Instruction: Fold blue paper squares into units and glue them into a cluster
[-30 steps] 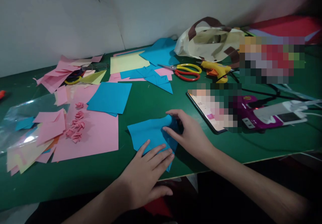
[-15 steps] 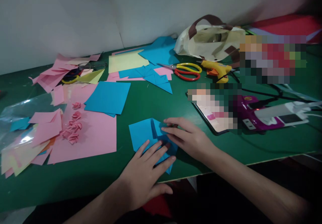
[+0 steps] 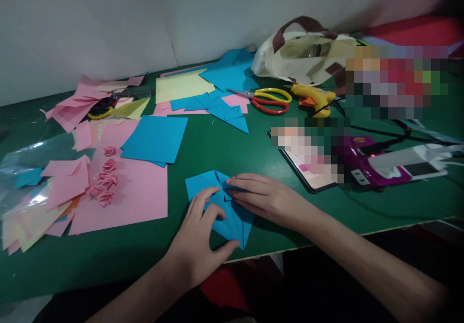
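At the near edge of the green table (image 3: 213,144), one blue sheet (image 3: 232,219), creased and partly folded, lies under two hands. The left hand (image 3: 195,231) is open and arched, its fingers bent and spread, touching the left part of the sheet, with the thumb by the near corner. The right hand (image 3: 273,201) lies over the right part, its fingers extended close together on a folded flap; whether it also pinches the paper, I cannot tell.

Beyond the sheet and to its left is a stack of blue squares (image 3: 155,138), at least two, overlapping one large pink sheet (image 3: 145,192). On that pink sheet sit at least five small pink paper roses (image 3: 109,164), bunched so closely that the exact count is unclear. One clear plastic bag (image 3: 21,154) with several paper pieces lies at the far left.

Farther back are one pale yellow sheet (image 3: 177,87), several folded blue pieces (image 3: 226,111), and one pair of scissors (image 3: 250,94) with one yellow and one red handle. Right of these are one yellow glue gun (image 3: 317,100) and one cream tote bag (image 3: 300,62). One phone (image 3: 308,175), partly blurred, lies beyond the right hand, just beside one purple power strip (image 3: 380,170)
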Action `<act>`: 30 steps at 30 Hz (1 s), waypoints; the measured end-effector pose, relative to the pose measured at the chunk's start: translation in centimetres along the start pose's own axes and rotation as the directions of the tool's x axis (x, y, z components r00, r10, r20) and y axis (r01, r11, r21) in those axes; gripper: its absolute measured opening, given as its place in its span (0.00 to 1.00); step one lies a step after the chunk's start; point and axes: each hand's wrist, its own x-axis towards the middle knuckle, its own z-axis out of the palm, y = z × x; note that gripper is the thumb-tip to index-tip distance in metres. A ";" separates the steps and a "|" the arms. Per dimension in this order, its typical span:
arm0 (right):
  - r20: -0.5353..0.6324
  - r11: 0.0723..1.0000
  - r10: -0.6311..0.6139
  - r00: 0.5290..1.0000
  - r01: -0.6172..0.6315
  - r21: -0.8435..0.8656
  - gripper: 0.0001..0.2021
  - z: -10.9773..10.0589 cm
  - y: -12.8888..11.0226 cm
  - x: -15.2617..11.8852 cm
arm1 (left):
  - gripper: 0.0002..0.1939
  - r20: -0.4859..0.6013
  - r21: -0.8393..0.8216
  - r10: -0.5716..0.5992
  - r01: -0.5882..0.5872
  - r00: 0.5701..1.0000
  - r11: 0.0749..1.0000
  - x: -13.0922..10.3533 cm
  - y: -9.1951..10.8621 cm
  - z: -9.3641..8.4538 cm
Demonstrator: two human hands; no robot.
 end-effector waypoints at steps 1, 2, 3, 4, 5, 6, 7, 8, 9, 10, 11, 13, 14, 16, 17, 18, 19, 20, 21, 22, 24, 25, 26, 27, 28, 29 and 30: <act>0.010 1.000 0.002 1.000 -0.002 0.001 0.12 0.0 0.0 0.0 | 0.15 -0.008 0.026 -0.008 0.008 1.000 1.000 0.1 -0.1 0.0; 0.021 1.000 0.006 1.000 -0.006 0.003 0.12 0.0 0.0 0.0 | 0.20 -0.015 0.061 0.003 -0.002 1.000 0.998 0.3 -0.3 -0.1; 0.030 1.000 0.009 1.000 -0.009 0.007 0.12 0.0 0.1 0.0 | 0.25 -0.018 0.104 0.023 -0.021 1.000 0.994 0.5 -0.5 -0.2; 0.034 1.000 0.012 0.999 -0.012 0.011 0.12 0.0 0.1 -0.1 | 0.31 -0.015 0.145 0.043 -0.040 0.999 0.989 0.7 -0.7 -0.3; 0.032 1.000 0.017 0.999 -0.017 0.019 0.12 0.1 0.1 -0.1 | 0.37 0.000 0.182 0.059 -0.058 0.998 0.982 0.8 -0.9 -0.4; 0.025 0.999 0.022 0.999 -0.023 0.027 0.12 0.1 0.1 -0.1 | 0.42 0.023 0.213 0.070 -0.073 0.997 0.974 1.0 -1.2 -0.5; 0.013 0.999 0.026 1.000 -0.027 0.037 0.12 0.2 0.1 -0.1 | 0.45 0.047 0.240 0.078 -0.087 0.996 0.967 1.2 -1.4 -0.5; 0.000 0.998 0.029 1.000 -0.029 0.047 0.11 0.2 0.1 -0.1 | 0.46 0.069 0.264 0.082 -0.098 0.994 0.960 1.3 -1.5 -0.6; -0.009 0.998 0.030 1.000 -0.029 0.058 0.11 0.2 0.1 0.0 | 0.46 0.084 0.283 0.086 -0.106 0.993 0.953 1.4 -1.7 -0.7; -0.013 0.997 0.029 0.999 -0.028 0.069 0.11 0.2 0.1 0.0 | 0.46 0.094 0.299 0.089 -0.113 0.992 0.947 1.5 -1.8 -0.7; -0.014 0.996 0.029 0.999 -0.028 0.082 0.11 0.2 0.2 0.1 | 0.46 0.098 0.312 0.089 -0.116 0.991 0.943 1.6 -1.9 -0.8; -0.008 0.993 0.041 0.999 -0.039 0.116 0.11 0.2 0.2 0.2 | 0.47 0.105 0.328 0.087 -0.117 0.991 0.937 1.7 -2.0 -0.8; -0.001 0.990 0.053 0.999 -0.053 0.134 0.11 0.2 0.3 0.2 | 0.47 0.108 0.332 0.086 -0.117 0.990 0.936 1.7 -2.0 -0.8; 0.011 0.982 0.088 0.996 -0.088 0.170 0.10 0.2 0.3 0.2 | 0.47 0.111 0.336 0.086 -0.119 0.990 0.934 1.8 -2.0 -0.8; 0.021 0.977 0.105 0.994 -0.107 0.183 0.10 0.3 0.3 0.2 | 0.46 0.113 0.337 0.088 -0.122 0.990 0.934 1.8 -2.0 -0.8; 0.035 0.974 0.119 0.992 -0.124 0.190 0.10 0.3 0.3 0.2 | 0.46 0.115 0.338 0.091 -0.125 0.989 0.933 1.8 -2.0 -0.8; 0.055 0.972 0.132 0.990 -0.140 0.189 0.09 0.3 0.2 0.1 | 0.45 0.117 0.340 0.092 -0.127 0.989 0.932 1.7 -2.1 -0.8; 0.078 0.971 0.144 0.986 -0.156 0.179 0.09 0.3 0.2 0.1 | 0.45 0.124 0.342 0.094 -0.131 0.988 0.930 1.7 -2.1 -0.8; 0.104 0.972 0.155 0.982 -0.171 0.164 0.09 0.2 0.1 0.2 | 0.45 0.128 0.346 0.094 -0.133 0.987 0.929 1.7 -2.1 -0.8; 0.133 0.972 0.168 0.977 -0.187 0.144 0.09 0.2 0.1 0.3 | 0.45 0.131 0.349 0.092 -0.133 0.987 0.928 1.7 -2.1 -0.8; 0.183 0.970 0.198 0.963 -0.219 0.107 0.10 0.0 0.0 0.5 | 0.45 0.132 0.352 0.089 -0.131 0.987 0.927 1.6 -2.1 -0.7; 0.201 0.967 0.214 0.956 -0.236 0.093 0.11 0.0 -0.1 0.6 | 0.45 0.131 0.353 0.086 -0.127 0.988 0.927 1.6 -2.1 -0.7; 0.212 0.965 0.227 0.950 -0.250 0.084 0.11 0.0 -0.1 0.7 | 0.45 0.129 0.352 0.083 -0.124 0.988 0.928 1.5 -2.1 -0.6; 0.218 0.962 0.240 0.946 -0.262 0.077 0.12 -0.1 -0.2 0.8 | 0.45 0.126 0.353 0.078 -0.118 0.989 0.928 1.5 -2.1 -0.6; 0.218 0.960 0.251 0.943 -0.272 0.072 0.13 0.0 -0.2 0.9 | 0.45 0.121 0.353 0.073 -0.112 0.990 0.929 1.5 -2.1 -0.5; 0.218 0.958 0.259 0.941 -0.279 0.069 0.14 0.0 -0.2 0.9 | 0.45 0.116 0.352 0.069 -0.106 0.991 0.930 1.5 -2.0 -0.5; 0.219 0.956 0.265 0.939 -0.285 0.066 0.15 0.0 -0.2 1.0 | 0.45 0.110 0.350 0.065 -0.100 0.992 0.931 1.5 -2.0 -0.5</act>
